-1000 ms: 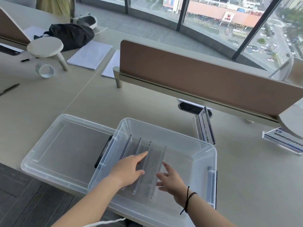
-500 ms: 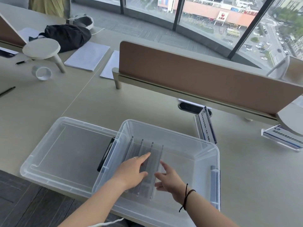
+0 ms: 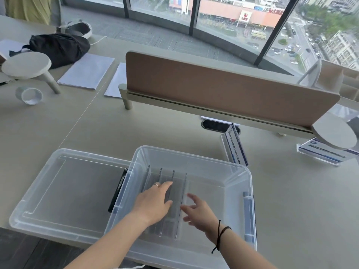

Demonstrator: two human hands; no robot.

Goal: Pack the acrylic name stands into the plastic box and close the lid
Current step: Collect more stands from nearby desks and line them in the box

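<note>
A clear plastic box (image 3: 239,172) sits at the desk's near edge. Several clear acrylic name stands (image 3: 175,183) lie side by side in its left half. My left hand (image 3: 153,202) rests flat on top of them, fingers together. My right hand (image 3: 196,212) hovers just right of the stands with fingers spread, holding nothing. The box's clear lid (image 3: 64,191) lies upturned on the desk, left of the box. Two more name stands with blue-printed cards remain on the desk: one (image 3: 236,146) behind the box, another (image 3: 326,154) at the far right.
A brown desk divider (image 3: 223,90) runs across behind the box, with a cable port (image 3: 213,125) below it. Far left lie a tape roll (image 3: 29,95), papers (image 3: 86,73), a black bag (image 3: 58,48) and a round stand (image 3: 26,65). A second round stand (image 3: 334,135) sits far right.
The view has shifted slightly. My left hand slid a little over the stands, and my right hand opened and drew slightly away from the rightmost stand.
</note>
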